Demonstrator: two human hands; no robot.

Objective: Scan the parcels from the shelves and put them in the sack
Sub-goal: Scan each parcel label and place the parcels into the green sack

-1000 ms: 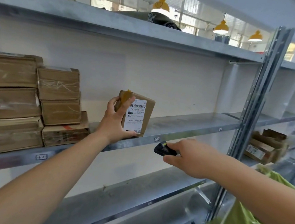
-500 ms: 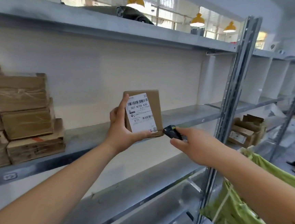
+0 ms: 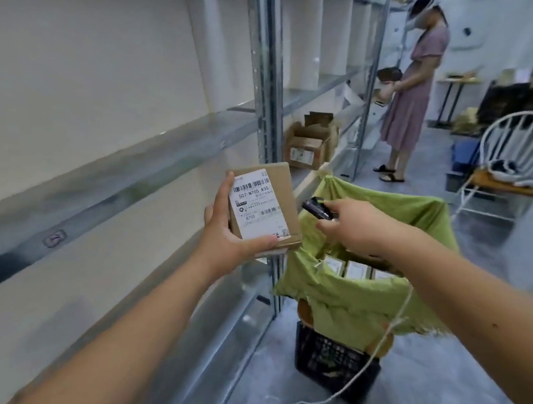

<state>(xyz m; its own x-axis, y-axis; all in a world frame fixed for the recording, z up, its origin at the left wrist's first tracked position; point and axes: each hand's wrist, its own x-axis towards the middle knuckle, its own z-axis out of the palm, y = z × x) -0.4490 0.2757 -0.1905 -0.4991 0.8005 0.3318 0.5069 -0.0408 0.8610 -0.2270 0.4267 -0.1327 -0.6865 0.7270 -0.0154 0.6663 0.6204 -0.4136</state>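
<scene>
Small brown cardboard parcel with white label (image 3: 263,208): being carried in left hand (image 3: 227,233) away from grey metal shelf (image 3: 107,168), nearing open green fabric sack (image 3: 366,294). Small black handheld scanner (image 3: 317,209) in right hand (image 3: 357,229): now hovering over that sack.

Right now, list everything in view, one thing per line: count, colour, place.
parcel: one, brown with white label, held up in the left hand
scanner: one, black, in the right hand, beside the parcel
sack: one, green, open on a crate, right of the shelving, parcels inside
crate: one, black, under the sack
shelving: grey metal, along the left
open carton: one, brown, low shelf behind
chair: one, white, far right
other person: one, at the far shelves
left hand: grips the parcel
right hand: holds the scanner
</scene>
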